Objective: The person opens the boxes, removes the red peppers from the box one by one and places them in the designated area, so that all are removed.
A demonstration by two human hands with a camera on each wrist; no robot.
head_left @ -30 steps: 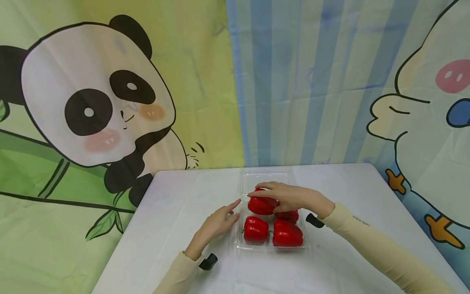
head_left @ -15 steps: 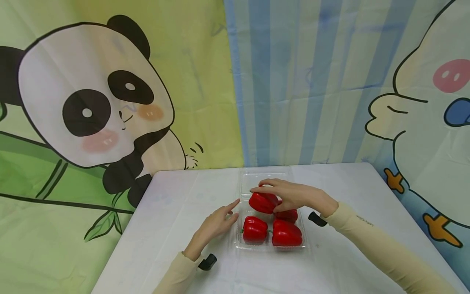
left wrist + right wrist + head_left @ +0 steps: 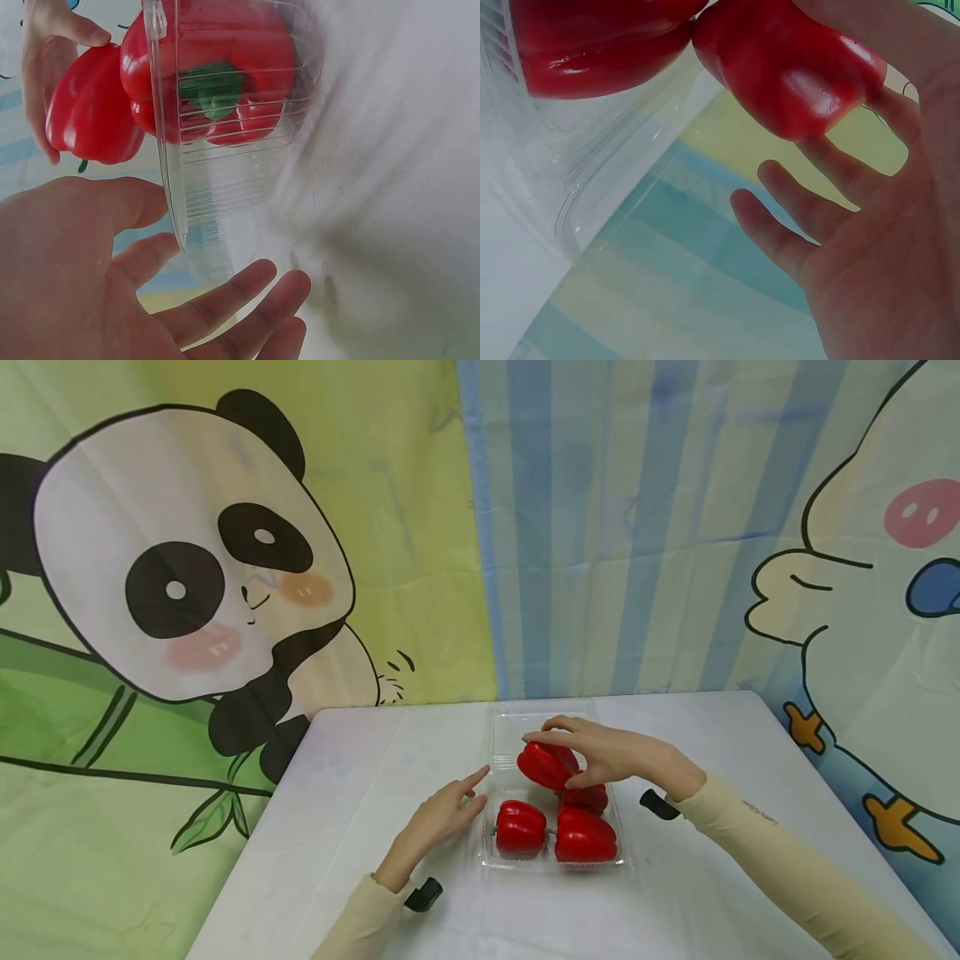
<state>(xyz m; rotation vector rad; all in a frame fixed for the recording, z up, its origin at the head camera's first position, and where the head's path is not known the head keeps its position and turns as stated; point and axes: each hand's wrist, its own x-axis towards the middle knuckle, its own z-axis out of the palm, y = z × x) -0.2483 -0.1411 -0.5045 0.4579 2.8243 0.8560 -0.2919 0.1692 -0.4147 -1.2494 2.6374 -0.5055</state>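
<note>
My right hand [image 3: 611, 752] grips a red bell pepper [image 3: 546, 765] between thumb and fingers, tilted above the far part of a clear plastic clamshell box [image 3: 491, 852]. Two peppers lie along the near side of the box: a left pepper [image 3: 521, 827] and a right pepper [image 3: 586, 836]. Behind the right one, a further pepper [image 3: 587, 799] sits partly covered by my right hand and the held pepper. My left hand [image 3: 448, 810] is at the box's left wall with fingers spread, holding nothing; in the left wrist view its fingertips [image 3: 259, 276] overlap the clear wall.
The box's clear lid [image 3: 540, 720] lies folded back toward the far table edge. A white cloth covers the table [image 3: 375, 777]. Behind it hangs a printed curtain [image 3: 570, 527] with a panda and another cartoon figure. Black camera straps [image 3: 424, 895] show at both wrists.
My right hand has lifted the far-left pepper, moving it up and slightly right, and the pepper has tilted. The left hand and the other peppers have stayed in place.
</note>
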